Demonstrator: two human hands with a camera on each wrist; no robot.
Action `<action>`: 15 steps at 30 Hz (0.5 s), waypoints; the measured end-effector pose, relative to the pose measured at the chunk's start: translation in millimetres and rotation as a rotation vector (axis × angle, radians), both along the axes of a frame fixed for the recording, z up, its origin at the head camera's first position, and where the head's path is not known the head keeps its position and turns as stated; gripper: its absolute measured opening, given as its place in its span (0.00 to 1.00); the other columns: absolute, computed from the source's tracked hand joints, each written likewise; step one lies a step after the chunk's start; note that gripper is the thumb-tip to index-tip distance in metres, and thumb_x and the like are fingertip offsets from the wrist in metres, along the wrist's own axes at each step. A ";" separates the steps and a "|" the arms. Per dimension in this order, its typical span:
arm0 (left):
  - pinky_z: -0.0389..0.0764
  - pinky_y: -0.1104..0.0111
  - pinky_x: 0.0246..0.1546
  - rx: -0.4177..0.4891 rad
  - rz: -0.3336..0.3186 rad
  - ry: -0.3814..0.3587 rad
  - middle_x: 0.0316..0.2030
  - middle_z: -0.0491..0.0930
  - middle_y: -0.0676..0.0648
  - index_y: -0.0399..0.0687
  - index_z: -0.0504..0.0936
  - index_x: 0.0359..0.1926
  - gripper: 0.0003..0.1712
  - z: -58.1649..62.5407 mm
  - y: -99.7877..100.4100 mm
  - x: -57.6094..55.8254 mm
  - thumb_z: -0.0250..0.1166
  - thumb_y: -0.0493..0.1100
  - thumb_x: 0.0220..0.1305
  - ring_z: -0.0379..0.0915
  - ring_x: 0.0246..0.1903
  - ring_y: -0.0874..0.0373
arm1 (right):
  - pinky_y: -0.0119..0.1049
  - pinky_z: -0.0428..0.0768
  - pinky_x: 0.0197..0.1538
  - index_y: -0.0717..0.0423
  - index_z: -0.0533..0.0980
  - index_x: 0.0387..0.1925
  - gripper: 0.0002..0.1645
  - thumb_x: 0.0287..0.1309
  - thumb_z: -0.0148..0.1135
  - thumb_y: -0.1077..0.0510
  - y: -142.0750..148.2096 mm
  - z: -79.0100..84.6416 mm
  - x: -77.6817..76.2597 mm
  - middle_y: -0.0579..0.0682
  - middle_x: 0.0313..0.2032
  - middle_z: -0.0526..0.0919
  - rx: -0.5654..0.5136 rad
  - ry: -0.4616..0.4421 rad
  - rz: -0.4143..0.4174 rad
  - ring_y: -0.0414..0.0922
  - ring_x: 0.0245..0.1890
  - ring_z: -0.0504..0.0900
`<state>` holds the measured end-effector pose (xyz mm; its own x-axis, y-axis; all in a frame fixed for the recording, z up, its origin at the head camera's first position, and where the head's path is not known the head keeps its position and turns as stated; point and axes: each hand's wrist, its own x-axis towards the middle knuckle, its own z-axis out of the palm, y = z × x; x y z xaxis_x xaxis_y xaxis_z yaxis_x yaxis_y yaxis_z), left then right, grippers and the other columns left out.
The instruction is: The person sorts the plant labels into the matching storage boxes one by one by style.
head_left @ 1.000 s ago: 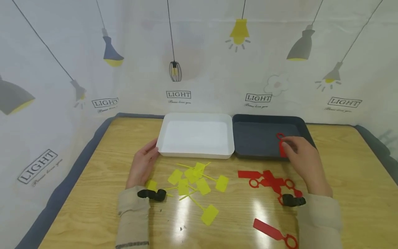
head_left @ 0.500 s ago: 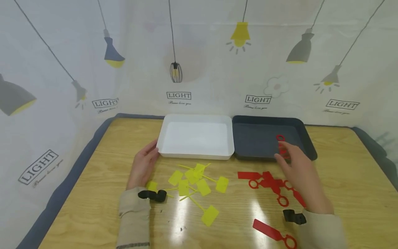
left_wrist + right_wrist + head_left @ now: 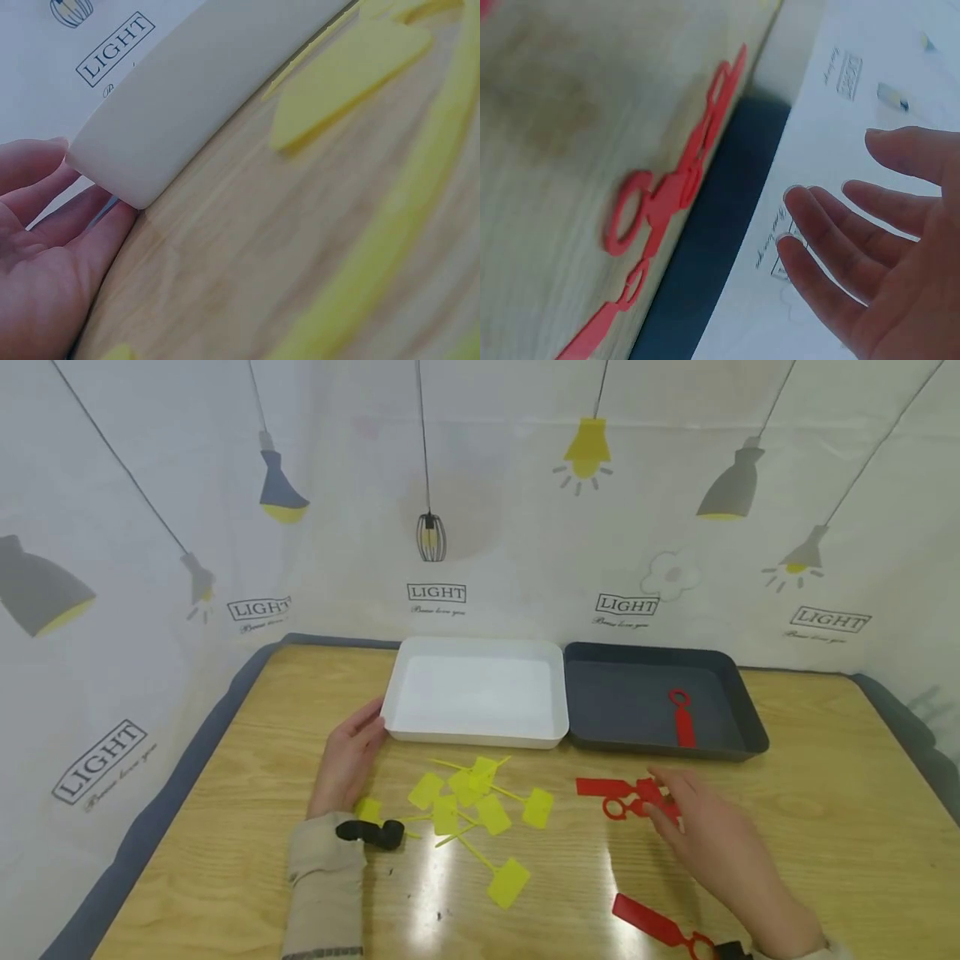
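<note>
At the left front corner of a white tray (image 3: 476, 737), my left hand (image 3: 348, 764) touches the wall with extended fingers; the left wrist view shows fingertips at the tray's corner (image 3: 142, 187). My right hand (image 3: 712, 835) hovers over a small pile of red plastic ring tags (image 3: 600, 787), covering part of it. In the right wrist view, its fingers (image 3: 832, 247) are spread, with nothing between them. One red ring tag (image 3: 684, 728) lies inside the dark grey tray (image 3: 615, 693). Another red tag (image 3: 647, 918) lies near the front, by the right wrist.
Several yellow zip-tie tags (image 3: 446, 815) lie scattered on the wooden table (image 3: 247, 827) before the white tray. Both trays stand side by side near the back edge. Behind them hangs a white curtain (image 3: 502, 510) printed with lamps.
My right hand has let go of a red tag in the dark tray and moved back toward me, over the red pile. My left hand stays at the white tray's corner.
</note>
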<state>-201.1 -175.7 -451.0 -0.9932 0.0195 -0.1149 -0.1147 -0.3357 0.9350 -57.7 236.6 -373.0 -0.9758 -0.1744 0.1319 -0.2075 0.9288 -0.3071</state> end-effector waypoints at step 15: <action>0.62 0.67 0.58 0.047 0.004 0.016 0.60 0.63 0.46 0.41 0.67 0.59 0.22 3.0 0.6 2.9 0.51 0.40 0.65 0.60 0.58 0.58 | 0.44 0.76 0.44 0.51 0.72 0.51 0.31 0.46 0.63 0.42 -17.8 -18.1 38.3 0.45 0.45 0.75 0.161 -0.212 0.049 0.45 0.44 0.75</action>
